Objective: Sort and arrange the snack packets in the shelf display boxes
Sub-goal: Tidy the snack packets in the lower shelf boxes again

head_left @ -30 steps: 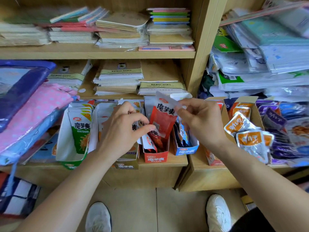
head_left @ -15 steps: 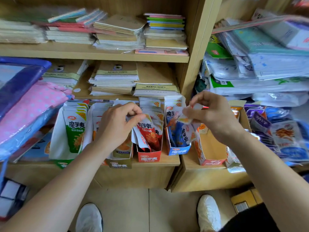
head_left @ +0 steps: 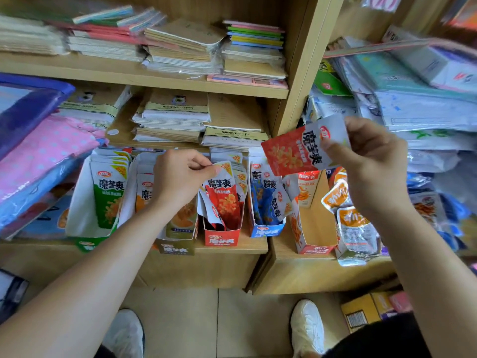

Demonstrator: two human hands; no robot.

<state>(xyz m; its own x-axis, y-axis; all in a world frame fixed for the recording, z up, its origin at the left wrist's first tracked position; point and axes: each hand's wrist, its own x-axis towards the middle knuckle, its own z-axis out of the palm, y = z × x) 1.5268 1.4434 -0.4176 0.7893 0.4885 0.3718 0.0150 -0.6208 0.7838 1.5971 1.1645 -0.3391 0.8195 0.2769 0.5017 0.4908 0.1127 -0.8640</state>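
Your right hand (head_left: 371, 171) fingers clamp red packet (head_left: 291, 153) | left hand (head_left: 180, 177) fingers pinch front packet (head_left: 222, 195), red box (head_left: 222, 240) | RISK: misaim drops it into blue box (head_left: 265, 231).

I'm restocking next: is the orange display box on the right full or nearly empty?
Nearly empty: the orange display box shows bare cardboard inside, with orange packets only at its back.

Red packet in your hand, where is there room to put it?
The orange box, between the blue box and the loose orange packets, is almost bare inside. The green box has a gap before the green packets. The red box is crammed.
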